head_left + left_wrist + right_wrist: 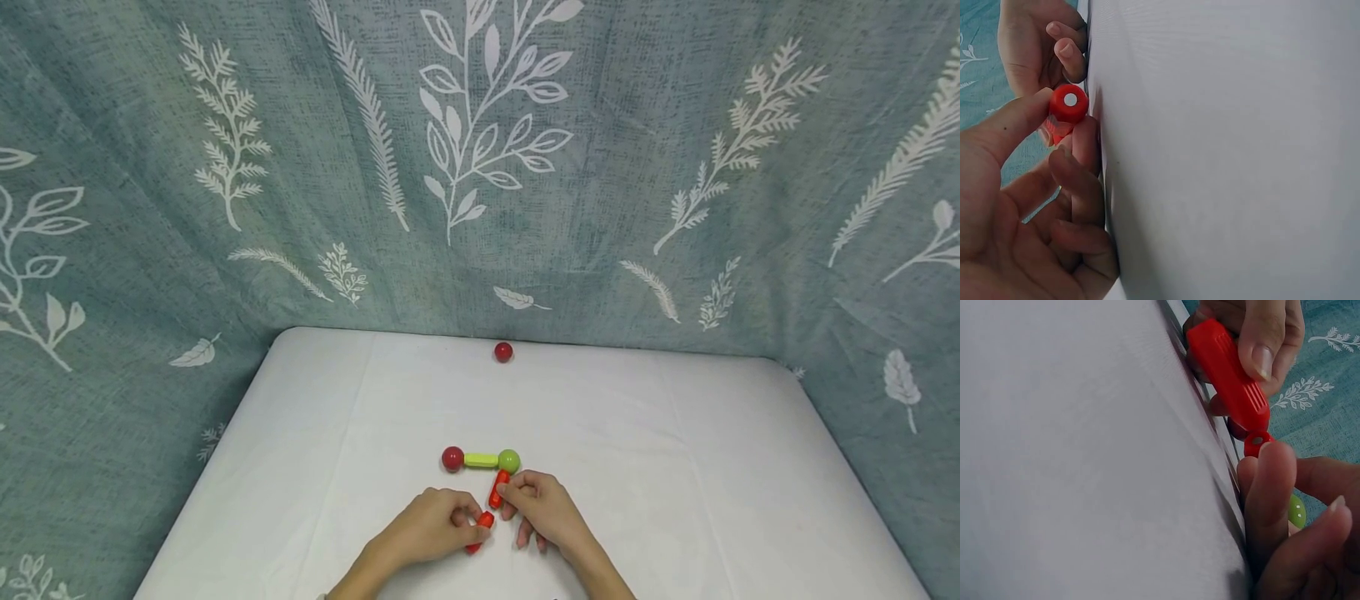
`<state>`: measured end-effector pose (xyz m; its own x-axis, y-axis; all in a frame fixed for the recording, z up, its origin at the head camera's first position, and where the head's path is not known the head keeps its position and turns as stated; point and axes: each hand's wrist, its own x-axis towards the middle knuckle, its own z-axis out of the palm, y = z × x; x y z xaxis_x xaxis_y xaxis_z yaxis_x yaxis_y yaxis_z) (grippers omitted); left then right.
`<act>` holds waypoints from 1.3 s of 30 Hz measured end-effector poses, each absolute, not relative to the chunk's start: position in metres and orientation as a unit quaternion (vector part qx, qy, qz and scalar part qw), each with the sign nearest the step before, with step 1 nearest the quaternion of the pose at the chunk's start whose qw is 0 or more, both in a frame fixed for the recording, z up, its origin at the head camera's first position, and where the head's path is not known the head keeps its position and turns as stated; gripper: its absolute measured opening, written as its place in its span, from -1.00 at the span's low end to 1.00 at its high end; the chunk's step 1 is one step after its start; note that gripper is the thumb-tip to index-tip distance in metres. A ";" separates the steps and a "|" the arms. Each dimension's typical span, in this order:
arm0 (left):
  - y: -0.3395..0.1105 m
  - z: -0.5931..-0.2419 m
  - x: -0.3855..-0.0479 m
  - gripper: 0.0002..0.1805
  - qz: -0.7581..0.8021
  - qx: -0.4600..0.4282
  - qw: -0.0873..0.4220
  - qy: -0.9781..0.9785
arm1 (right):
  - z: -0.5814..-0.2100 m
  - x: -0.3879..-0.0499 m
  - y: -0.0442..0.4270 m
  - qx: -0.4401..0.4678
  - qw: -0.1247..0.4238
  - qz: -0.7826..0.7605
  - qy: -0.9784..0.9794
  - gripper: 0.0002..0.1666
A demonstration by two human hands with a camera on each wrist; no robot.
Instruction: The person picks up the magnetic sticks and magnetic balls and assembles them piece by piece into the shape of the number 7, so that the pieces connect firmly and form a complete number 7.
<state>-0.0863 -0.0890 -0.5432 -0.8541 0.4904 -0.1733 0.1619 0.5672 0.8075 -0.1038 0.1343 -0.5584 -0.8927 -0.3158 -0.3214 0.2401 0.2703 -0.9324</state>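
My left hand (431,527) pinches a red magnetic rod (1229,375) between thumb and fingers, just above or on the white table. A pale metal dot shows on that rod's end in the left wrist view. My right hand (549,510) pinches a second red rod (498,489), whose upper end appears to meet the green ball (509,461). The two red rods lie close together, end towards end; whether they touch I cannot tell. A yellow-green rod (481,460) runs from the green ball to a dark red ball (453,458) on its left.
Another dark red ball (503,352) lies near the far edge of the white-covered table (637,417). Behind the table and along its sides hangs a teal cloth (600,167) printed with white leaves.
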 end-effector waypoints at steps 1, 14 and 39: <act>-0.088 -0.543 -0.087 -0.81 0.426 0.187 0.194 0.864 | -0.558 -0.104 0.134 -0.025 0.230 -0.605 0.762 -0.59; -0.082 -0.541 -0.089 -0.78 0.433 0.169 0.204 0.862 | -0.556 -0.102 0.133 -0.024 0.230 -0.607 0.760 -0.64; -0.100 -0.518 -0.114 -0.77 0.442 0.190 0.188 0.856 | -0.561 -0.104 0.134 -0.022 0.225 -0.597 0.770 -0.64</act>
